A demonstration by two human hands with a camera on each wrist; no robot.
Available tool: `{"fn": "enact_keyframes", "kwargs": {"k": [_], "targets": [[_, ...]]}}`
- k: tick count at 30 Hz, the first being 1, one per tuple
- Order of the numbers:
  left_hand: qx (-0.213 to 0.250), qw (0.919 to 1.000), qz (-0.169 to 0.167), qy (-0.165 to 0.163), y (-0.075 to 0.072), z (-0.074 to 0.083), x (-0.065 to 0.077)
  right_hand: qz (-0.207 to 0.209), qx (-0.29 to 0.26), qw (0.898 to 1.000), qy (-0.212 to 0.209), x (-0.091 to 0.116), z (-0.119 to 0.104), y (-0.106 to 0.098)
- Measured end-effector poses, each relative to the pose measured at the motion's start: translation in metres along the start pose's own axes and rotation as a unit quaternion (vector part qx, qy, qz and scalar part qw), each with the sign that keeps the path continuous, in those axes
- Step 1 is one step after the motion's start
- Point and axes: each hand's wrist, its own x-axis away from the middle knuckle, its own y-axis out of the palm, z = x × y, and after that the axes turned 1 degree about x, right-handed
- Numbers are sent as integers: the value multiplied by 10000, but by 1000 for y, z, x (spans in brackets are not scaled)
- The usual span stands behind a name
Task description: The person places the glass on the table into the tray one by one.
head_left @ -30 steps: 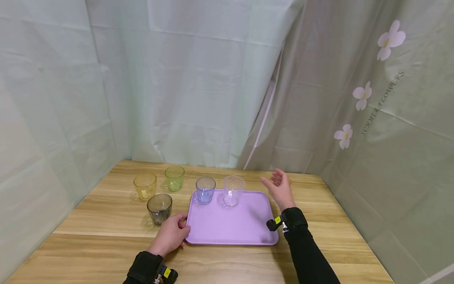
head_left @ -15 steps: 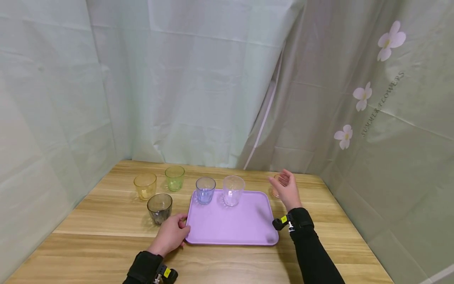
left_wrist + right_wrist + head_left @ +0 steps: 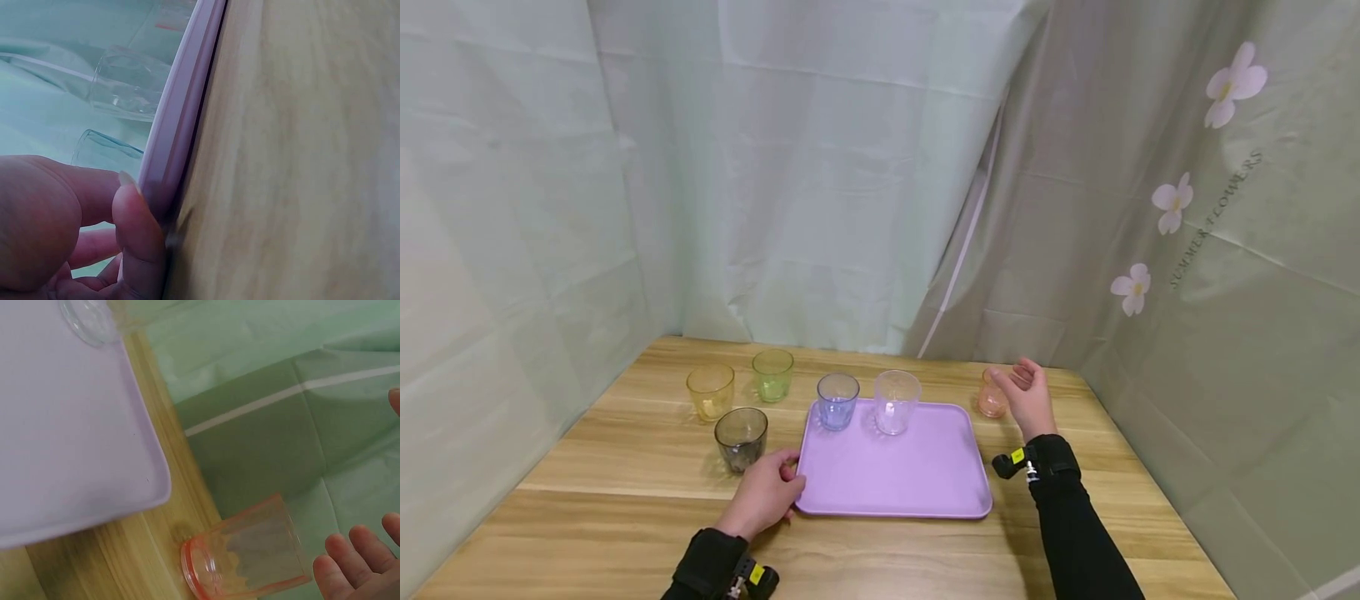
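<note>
My left hand (image 3: 762, 493) holds the near left side of a lilac tray (image 3: 895, 479), thumb and fingers at its rim (image 3: 175, 131). A blue glass (image 3: 837, 407) and a clear glass (image 3: 895, 408) stand upright along the tray's far side. Beyond the tray's right edge, an orange glass (image 3: 991, 404) rests upright on the table. My right hand (image 3: 1030, 404) is beside that glass with fingers loosely bent. In the right wrist view, its fingertips (image 3: 337, 547) are near the orange glass's rim, with a gap between them.
Left of the tray, a yellow glass (image 3: 711, 393), a green glass (image 3: 772, 377) and a smoky grey glass (image 3: 741, 440) stand on the wooden table (image 3: 587, 500). The grey one is close by my left hand. Pale curtains (image 3: 820, 208) hang behind and at both sides.
My right hand has moved rightward, from in front of the orange glass to its right side, leaving the glass more visible. The left hand stays on the tray.
</note>
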Motion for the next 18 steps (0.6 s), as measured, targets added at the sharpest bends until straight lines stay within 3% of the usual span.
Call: {"fn": "enact_keyframes", "kwargs": {"k": [18], "targets": [[42,10000,-26,-48,0,1,0,125,32,9997,228,-7,12,-14]]}}
